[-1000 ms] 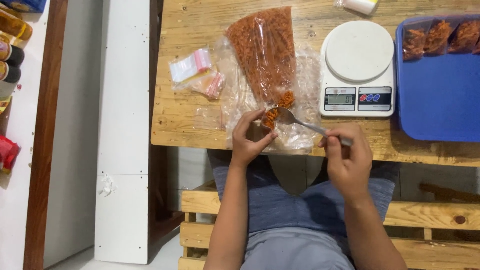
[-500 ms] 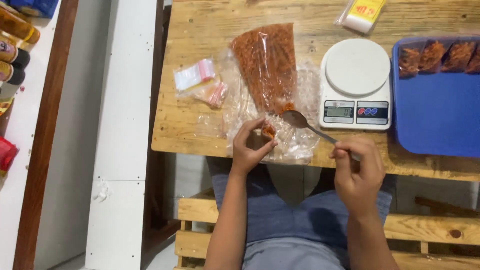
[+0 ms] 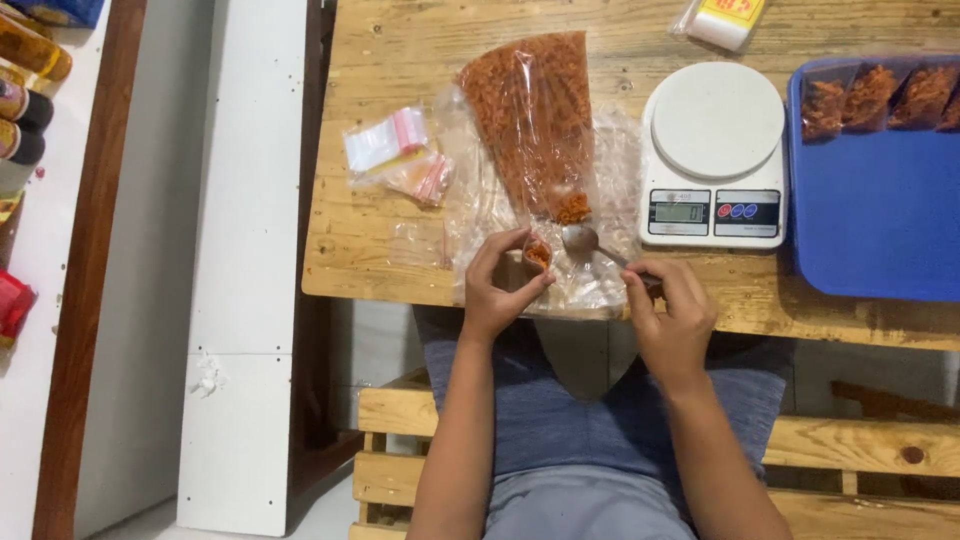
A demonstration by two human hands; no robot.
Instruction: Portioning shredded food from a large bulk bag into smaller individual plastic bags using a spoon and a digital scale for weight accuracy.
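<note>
My left hand [image 3: 500,285] pinches a small clear bag [image 3: 537,254] with a bit of orange-red crumbly food in it, at the near edge of the wooden table [image 3: 390,60]. My right hand [image 3: 668,310] grips the handle of a metal spoon [image 3: 582,240] whose bowl lies beside the small bag. Just beyond them lies a large clear bag [image 3: 530,125] full of the same orange-red food, its open mouth toward me.
A white kitchen scale [image 3: 715,150] stands to the right of the big bag. A blue tray [image 3: 880,210] with several filled small bags sits at far right. Empty little zip bags [image 3: 395,155] lie at left. Bottles [image 3: 25,90] stand far left.
The spoon has drawn back from the big bag's mouth toward the small bag. My hands have shifted slightly; the left still holds the small bag.
</note>
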